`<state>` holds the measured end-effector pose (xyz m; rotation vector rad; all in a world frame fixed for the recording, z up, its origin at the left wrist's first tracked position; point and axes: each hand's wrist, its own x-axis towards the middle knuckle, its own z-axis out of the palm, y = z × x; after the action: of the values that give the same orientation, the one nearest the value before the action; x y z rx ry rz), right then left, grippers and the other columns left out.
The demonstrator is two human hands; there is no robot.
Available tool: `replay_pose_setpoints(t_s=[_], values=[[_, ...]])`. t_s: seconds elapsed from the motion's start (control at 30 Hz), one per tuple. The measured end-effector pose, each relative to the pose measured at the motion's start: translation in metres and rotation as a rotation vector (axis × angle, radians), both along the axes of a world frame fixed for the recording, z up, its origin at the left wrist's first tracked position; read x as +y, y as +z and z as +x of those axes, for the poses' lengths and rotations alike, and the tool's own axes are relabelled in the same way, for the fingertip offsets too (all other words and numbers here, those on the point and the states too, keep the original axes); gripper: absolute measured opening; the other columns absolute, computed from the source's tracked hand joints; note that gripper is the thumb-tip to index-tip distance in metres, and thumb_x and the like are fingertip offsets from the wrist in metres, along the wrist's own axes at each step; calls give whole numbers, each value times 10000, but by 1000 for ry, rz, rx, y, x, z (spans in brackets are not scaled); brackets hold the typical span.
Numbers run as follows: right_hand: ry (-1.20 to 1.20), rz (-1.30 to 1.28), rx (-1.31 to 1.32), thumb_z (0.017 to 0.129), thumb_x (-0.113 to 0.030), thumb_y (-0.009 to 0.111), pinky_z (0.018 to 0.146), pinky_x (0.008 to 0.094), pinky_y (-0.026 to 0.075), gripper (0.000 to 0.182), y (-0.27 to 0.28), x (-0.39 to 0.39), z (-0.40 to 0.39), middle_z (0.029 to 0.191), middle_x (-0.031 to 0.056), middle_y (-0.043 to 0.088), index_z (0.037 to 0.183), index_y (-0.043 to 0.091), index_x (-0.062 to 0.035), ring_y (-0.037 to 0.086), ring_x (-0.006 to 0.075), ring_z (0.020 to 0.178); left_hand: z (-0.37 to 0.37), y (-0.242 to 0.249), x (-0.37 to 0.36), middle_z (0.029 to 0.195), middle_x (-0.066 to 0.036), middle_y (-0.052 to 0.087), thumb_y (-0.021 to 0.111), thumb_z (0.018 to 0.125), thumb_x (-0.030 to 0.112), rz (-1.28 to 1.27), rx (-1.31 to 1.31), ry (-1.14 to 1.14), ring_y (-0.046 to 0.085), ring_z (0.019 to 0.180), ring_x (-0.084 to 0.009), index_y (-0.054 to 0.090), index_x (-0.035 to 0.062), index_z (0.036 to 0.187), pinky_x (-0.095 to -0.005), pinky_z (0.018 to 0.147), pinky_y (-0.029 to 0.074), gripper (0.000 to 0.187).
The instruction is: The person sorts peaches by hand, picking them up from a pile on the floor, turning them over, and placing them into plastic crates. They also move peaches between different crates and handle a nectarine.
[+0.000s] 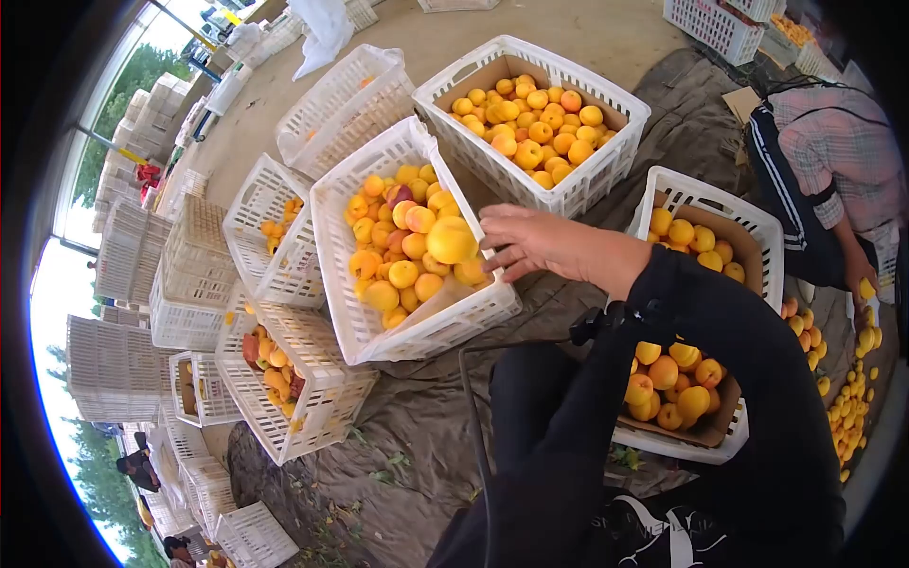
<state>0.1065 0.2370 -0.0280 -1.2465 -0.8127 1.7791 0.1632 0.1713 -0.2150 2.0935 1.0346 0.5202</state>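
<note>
My right hand [542, 248] reaches left over the near edge of a white plastic crate [343, 284] that holds yellow-orange peaches [383, 295]. Its fingers are apart and slightly bent, with nothing in them. Just past the fingertips is a bigger-looking yellow peach [452, 240], which overlaps the others in this view. My black sleeve [724, 312] crosses above a second crate [772, 246], lined with cardboard, and covers part of its peaches [674, 383]. My left hand is out of sight; a dark sleeve or trouser leg shows below my right forearm.
A full cardboard-lined peach crate [636, 112] stands at the back. Partly filled crates [322, 383] stand left, before stacked crates [128, 251]. At right, a person in a plaid shirt [838, 137] sits near loose peaches [846, 417]. Dark cloth [407, 426] covers the ground.
</note>
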Motion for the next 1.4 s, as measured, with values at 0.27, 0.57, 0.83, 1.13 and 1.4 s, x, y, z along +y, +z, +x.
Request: replay_pose_setpoints(t_s=[0.27,0.57,0.83,1.13,1.4], values=[[113,176,-544,957,-298,497,902,282,446,426,92,-181,141,1177,73,581,1297,479,-41,548,140,1074,12,-20,-2,994,-185,626,567,873,290,-56,-171,146,603,925,-404,531,35,1015,-483,763,486,295],[-1439,-303,-1025,924,-285,556,809,300,479,395,2,-651,240,1074,52,622,1240,525,-49,593,148,933,9,21,-48,1283,-252,491,548,897,254,675,-268,-197,454,1183,-421,517,-74,1176,-485,1018,347,431],[-1910,-445,-197,888,-222,568,671,301,512,372,-171,-783,186,1028,52,624,1241,528,-113,639,159,849,28,88,-270,1324,-209,467,577,860,176,457,-167,-1051,382,1259,-422,561,33,1139,-515,1042,295,313],[-1392,-513,-718,834,-247,616,814,354,492,449,-269,-720,250,1086,138,627,1223,533,-39,623,246,954,57,55,-323,1238,-25,563,538,823,343,569,40,-1190,441,1217,-321,634,186,1021,-583,1073,174,270],[-1450,-609,-1407,751,-229,670,842,427,471,451,-302,-664,415,1127,149,582,1170,555,-108,566,325,1043,56,52,-323,1234,-1,580,593,768,182,532,215,-1139,468,1185,-300,659,232,1044,-565,1091,138,289]])
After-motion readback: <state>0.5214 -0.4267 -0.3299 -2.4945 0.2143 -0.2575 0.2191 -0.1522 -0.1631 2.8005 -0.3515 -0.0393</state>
